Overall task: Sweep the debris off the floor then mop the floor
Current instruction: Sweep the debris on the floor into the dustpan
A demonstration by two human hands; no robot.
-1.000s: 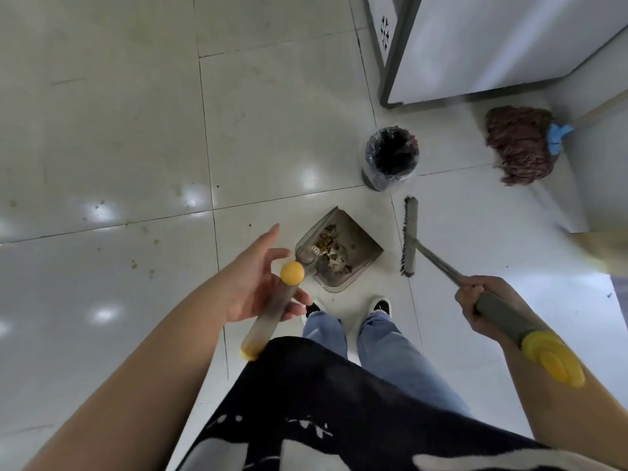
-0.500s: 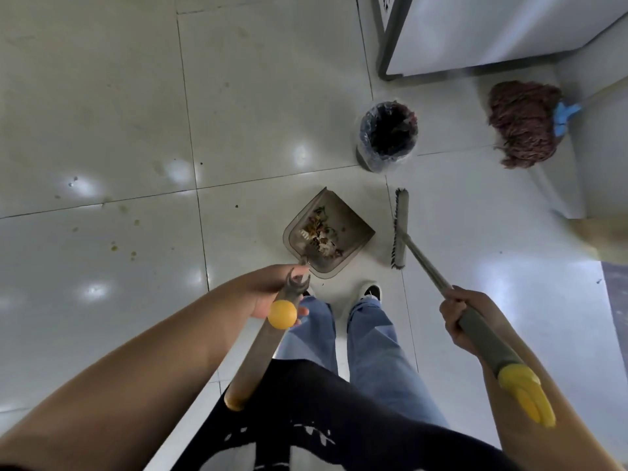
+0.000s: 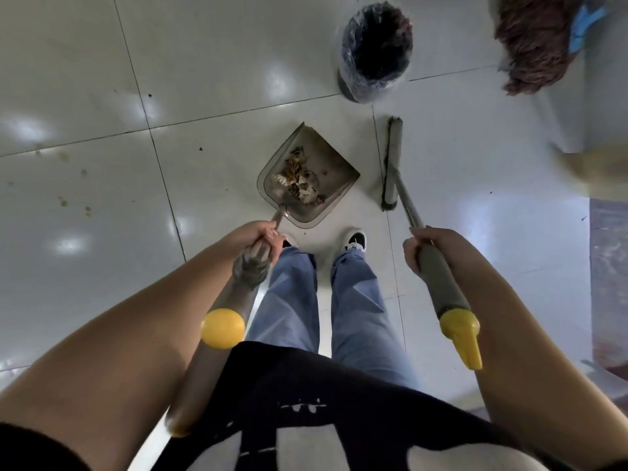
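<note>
A grey see-through dustpan lies on the white tiled floor just ahead of my shoes, with a pile of brown debris in it. My left hand grips its long grey handle, which ends in a yellow knob. My right hand grips the grey broom handle with its yellow end cap. The broom head rests on the floor right of the dustpan. A brown string mop lies at the top right.
A small bin lined with a dark bag stands beyond the dustpan. Small brown spots and specks mark the tiles to the left. A wall base and a mat-like surface lie to the right.
My left hand closed around the dustpan handle, having been open beside it. The view moved closer to the bin and mop. My right hand kept its grip on the broom.
</note>
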